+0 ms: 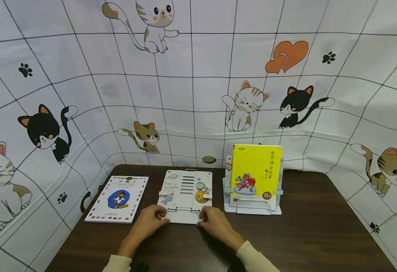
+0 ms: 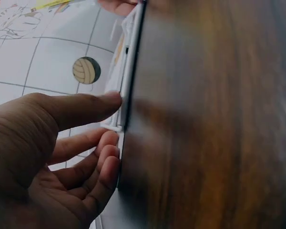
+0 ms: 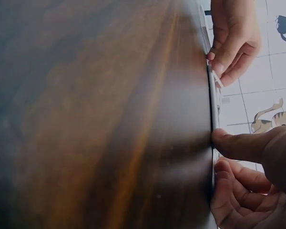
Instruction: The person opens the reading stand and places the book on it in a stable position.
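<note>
A white folding book stand [image 1: 183, 217] printed with "Tiny universe", a planet and a rocket lies nearly flat on the table. My left hand [image 1: 148, 222] holds its near left corner, thumb on the front edge and fingers bent along the side. At the opposite corner my right hand [image 1: 217, 224] grips it the same way. In the left wrist view the left thumb [image 2: 93, 107] presses the stand's thin edge. The right thumb [image 3: 240, 143] does likewise in the right wrist view. A wire page holder [image 1: 183, 209] crosses the stand between both hands.
To the left lies a white book [image 1: 117, 198] with a blue round picture. On the right, a yellow book [image 1: 256, 166] leans upright on a second book stand [image 1: 227, 206]. The dark wooden table [image 1: 321, 226] meets a cat-patterned cloth [image 1: 208, 94] at the back.
</note>
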`<action>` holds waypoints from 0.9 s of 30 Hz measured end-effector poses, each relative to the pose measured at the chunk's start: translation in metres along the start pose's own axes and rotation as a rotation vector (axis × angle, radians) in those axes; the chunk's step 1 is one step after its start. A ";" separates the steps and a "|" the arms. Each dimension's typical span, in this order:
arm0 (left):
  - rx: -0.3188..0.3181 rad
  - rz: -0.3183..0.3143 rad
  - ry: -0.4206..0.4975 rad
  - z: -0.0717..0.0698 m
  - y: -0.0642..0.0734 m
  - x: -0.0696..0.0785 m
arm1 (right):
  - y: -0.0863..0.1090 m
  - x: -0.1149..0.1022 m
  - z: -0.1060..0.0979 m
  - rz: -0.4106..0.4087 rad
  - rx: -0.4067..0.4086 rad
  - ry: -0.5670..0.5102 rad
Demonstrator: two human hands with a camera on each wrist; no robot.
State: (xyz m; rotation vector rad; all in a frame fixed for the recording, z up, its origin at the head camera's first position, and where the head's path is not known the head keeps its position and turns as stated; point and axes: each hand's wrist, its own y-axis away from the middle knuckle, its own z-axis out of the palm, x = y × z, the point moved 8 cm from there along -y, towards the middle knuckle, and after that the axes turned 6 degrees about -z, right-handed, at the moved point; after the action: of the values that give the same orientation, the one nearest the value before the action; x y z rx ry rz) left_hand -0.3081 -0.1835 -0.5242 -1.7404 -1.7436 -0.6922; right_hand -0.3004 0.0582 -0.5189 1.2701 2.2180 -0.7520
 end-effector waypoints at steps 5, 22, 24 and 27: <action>-0.007 -0.032 0.023 0.001 -0.002 -0.003 | -0.002 0.001 0.000 0.041 0.005 -0.008; -0.005 -0.070 0.074 0.003 -0.002 -0.010 | -0.008 0.007 0.002 0.015 0.025 -0.120; -0.003 -0.072 0.075 0.003 -0.002 -0.010 | -0.007 0.006 0.002 0.014 0.026 -0.130; -0.010 -0.067 0.090 0.004 -0.003 -0.010 | -0.007 0.006 0.000 0.006 0.021 -0.138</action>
State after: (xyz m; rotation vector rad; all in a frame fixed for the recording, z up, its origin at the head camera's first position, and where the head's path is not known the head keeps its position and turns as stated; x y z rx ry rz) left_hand -0.3110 -0.1883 -0.5340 -1.6385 -1.7459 -0.7974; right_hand -0.3090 0.0590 -0.5209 1.1967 2.1008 -0.8371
